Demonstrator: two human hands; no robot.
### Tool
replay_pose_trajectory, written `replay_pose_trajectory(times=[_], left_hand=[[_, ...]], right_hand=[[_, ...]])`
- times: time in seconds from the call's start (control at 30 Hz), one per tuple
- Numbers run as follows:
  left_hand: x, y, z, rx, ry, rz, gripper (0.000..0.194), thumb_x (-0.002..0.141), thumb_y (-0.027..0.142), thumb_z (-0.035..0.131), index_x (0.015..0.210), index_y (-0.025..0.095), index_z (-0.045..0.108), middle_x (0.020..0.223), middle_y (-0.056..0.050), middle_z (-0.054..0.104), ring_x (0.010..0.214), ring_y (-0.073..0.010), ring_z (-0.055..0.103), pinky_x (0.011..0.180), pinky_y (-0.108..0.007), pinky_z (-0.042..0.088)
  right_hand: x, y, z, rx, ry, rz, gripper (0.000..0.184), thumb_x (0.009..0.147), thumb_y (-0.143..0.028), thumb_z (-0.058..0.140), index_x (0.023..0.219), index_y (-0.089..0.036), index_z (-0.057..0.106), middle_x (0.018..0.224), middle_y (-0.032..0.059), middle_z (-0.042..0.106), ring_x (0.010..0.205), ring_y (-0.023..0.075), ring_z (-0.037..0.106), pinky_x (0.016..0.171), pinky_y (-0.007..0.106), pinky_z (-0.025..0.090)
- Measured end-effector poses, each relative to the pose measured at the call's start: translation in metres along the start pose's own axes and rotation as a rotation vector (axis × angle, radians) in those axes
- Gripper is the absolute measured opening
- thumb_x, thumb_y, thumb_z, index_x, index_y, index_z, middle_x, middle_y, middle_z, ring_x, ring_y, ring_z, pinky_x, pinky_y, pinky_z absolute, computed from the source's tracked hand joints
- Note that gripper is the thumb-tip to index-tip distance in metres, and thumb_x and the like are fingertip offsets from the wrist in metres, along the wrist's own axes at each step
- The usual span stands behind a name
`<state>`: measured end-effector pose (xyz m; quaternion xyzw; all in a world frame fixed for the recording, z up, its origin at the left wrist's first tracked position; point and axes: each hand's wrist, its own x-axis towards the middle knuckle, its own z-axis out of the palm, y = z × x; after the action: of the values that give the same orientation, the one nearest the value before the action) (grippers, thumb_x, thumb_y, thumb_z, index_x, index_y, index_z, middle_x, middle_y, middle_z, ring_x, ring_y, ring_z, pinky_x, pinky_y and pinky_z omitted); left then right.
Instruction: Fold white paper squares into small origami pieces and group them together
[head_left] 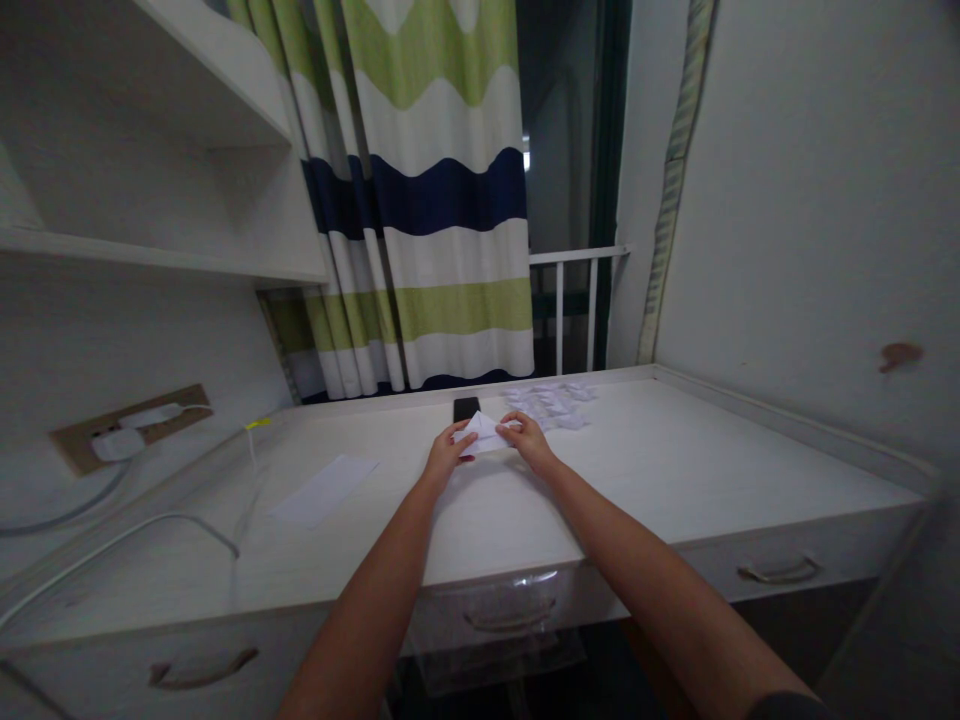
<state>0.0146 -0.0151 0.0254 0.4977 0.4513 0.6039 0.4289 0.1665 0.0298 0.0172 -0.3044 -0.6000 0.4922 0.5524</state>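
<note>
A small white sheet of paper [481,432], folded to a peak at its top, is held up just above the desk. My left hand [450,452] pinches its left side, thumb in front. At the right side, my right hand [529,440] grips the paper between thumb and fingers. Just behind it lies a dark flat object, perhaps a phone [466,408], partly covered by the paper. Beyond my right hand several folded white paper pieces [551,402] lie in a cluster. To the left, flat white paper [326,490] rests on the desk.
The white desk [675,450] has drawers with handles along its front. A cable [172,517] runs over its left side from the wall, where a socket strip [135,428] holds plugs. Shelves [247,210] overhang on the left; a striped curtain [450,200] hangs behind.
</note>
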Motion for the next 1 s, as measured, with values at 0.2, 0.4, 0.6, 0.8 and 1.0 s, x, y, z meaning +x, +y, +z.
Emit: replay_pose_trajectory(times=[0.2, 0.4, 0.6, 0.8, 1.0], left_hand=[[-0.0036, -0.0005, 0.0003, 0.041, -0.026, -0.05, 0.038, 0.051, 0.031, 0.073, 0.08, 0.01, 0.064, 0.076, -0.008, 0.065, 0.066, -0.0148, 0.058, 0.055, -0.022, 0.045], [-0.0017, -0.0018, -0.0001, 0.094, -0.005, -0.037, 0.036, 0.05, 0.031, 0.071, 0.079, 0.011, 0.066, 0.074, -0.007, 0.066, 0.065, -0.0154, 0.058, 0.054, -0.023, 0.043], [-0.0007, -0.0034, -0.0004, 0.143, -0.008, -0.029, 0.035, 0.051, 0.031, 0.07, 0.079, 0.011, 0.066, 0.074, -0.007, 0.066, 0.066, -0.0164, 0.058, 0.052, -0.023, 0.042], [0.0012, -0.0039, 0.0002, 0.174, 0.005, -0.018, 0.031, 0.05, 0.03, 0.07, 0.076, 0.012, 0.067, 0.072, -0.007, 0.066, 0.065, -0.0162, 0.057, 0.05, -0.021, 0.041], [0.0016, -0.0034, -0.0011, 0.145, 0.069, -0.004, 0.03, 0.052, 0.028, 0.069, 0.076, 0.012, 0.066, 0.068, -0.006, 0.065, 0.061, -0.0148, 0.057, 0.051, -0.022, 0.041]], right_hand=[[-0.0035, -0.0018, 0.0035, 0.01, -0.053, 0.009, 0.038, 0.05, -0.043, 0.067, 0.074, -0.019, 0.049, 0.047, -0.0066, 0.05, 0.045, 0.0091, 0.046, 0.044, 0.021, 0.034], [-0.0034, 0.001, 0.0065, -0.069, -0.147, 0.064, 0.032, 0.048, -0.037, 0.07, 0.068, -0.015, 0.057, 0.056, -0.0018, 0.056, 0.051, 0.0098, 0.05, 0.049, 0.023, 0.04], [-0.0059, -0.0026, 0.0053, -0.153, -0.182, 0.041, 0.025, 0.053, -0.035, 0.067, 0.057, -0.012, 0.058, 0.049, -0.002, 0.051, 0.047, 0.0075, 0.044, 0.047, 0.022, 0.037], [-0.0066, -0.0034, 0.0054, -0.139, -0.182, 0.029, 0.022, 0.053, -0.032, 0.068, 0.059, -0.013, 0.059, 0.05, -0.0022, 0.051, 0.048, 0.0072, 0.044, 0.047, 0.021, 0.037], [-0.0017, 0.0028, 0.0043, -0.083, -0.149, 0.076, 0.028, 0.053, -0.039, 0.067, 0.06, -0.013, 0.062, 0.055, 0.0021, 0.059, 0.052, 0.0104, 0.051, 0.049, 0.022, 0.04]])
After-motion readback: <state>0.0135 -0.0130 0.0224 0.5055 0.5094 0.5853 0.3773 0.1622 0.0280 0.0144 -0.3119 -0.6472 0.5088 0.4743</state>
